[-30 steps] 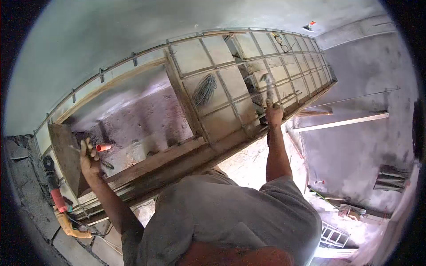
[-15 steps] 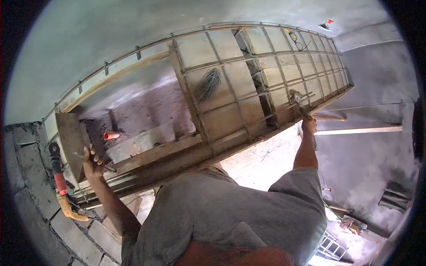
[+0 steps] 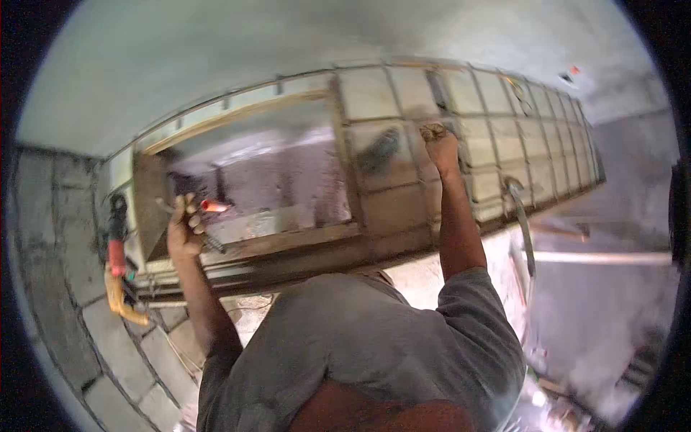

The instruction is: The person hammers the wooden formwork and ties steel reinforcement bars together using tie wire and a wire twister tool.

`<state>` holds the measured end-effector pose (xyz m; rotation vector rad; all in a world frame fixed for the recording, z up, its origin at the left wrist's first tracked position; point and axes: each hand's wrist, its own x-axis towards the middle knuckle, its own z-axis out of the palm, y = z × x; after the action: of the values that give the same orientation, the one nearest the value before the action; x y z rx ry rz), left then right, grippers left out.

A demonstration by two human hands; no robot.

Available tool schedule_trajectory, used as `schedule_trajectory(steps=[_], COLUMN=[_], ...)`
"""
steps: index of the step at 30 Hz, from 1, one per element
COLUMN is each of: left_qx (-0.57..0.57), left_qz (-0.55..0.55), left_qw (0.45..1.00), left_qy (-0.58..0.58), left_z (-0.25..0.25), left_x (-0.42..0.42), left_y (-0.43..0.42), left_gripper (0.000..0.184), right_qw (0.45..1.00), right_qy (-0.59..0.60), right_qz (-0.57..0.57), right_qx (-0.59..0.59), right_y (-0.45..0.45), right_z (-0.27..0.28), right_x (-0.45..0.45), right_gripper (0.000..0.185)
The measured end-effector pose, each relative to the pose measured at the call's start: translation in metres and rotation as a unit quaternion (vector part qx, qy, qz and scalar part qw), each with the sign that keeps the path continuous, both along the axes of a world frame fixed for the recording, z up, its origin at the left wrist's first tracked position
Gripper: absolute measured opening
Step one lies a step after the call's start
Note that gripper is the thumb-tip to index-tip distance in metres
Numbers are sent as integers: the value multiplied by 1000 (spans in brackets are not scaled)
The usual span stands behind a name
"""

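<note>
My left hand (image 3: 186, 227) is closed around a slim tool (image 3: 214, 243) with a dark ribbed end and a thin grey end, held over the near left corner of a rectangular opening. My right hand (image 3: 439, 147) is a fist above a grid of metal bars (image 3: 394, 93) laid over pale boards. Its fingers look curled in, and whatever they hold, if anything, cannot be made out. Left of this fist lies a dark bundle of wire (image 3: 379, 151). A hammer (image 3: 524, 230) rests at the near edge of the boards, its handle hanging down, apart from my hand.
A wooden frame (image 3: 295, 241) borders the opening, and an orange pipe end (image 3: 214, 206) shows inside it. On the left sits a power tool (image 3: 116, 270) with a yellow handle and red collar, beside a block wall (image 3: 75, 237). A light-coloured beam (image 3: 604, 258) runs at right.
My right hand has let go of the hammer at the edge and moved left and forward over the grid. The view has shifted; my left hand keeps its slim tool.
</note>
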<state>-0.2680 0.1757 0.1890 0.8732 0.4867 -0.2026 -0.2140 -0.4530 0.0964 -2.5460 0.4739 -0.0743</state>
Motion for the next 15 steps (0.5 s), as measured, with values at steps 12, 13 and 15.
schedule_trajectory(steps=[12, 13, 15], left_qx=[-26, -27, -37], left_qz=[245, 246, 259], left_qw=[969, 969, 965], left_qy=[10, 6, 24], left_z=[-27, -34, -31], left_x=[-135, -144, -155], left_y=[76, 79, 77], left_gripper=[22, 22, 22], right_qw=[973, 969, 964], right_qy=[-66, -60, -54], right_qz=[167, 193, 219], right_qx=[-144, -143, -141], right_y=[48, 39, 24], right_z=[-69, -76, -101], right_x=[81, 84, 91], right_gripper=[41, 38, 34])
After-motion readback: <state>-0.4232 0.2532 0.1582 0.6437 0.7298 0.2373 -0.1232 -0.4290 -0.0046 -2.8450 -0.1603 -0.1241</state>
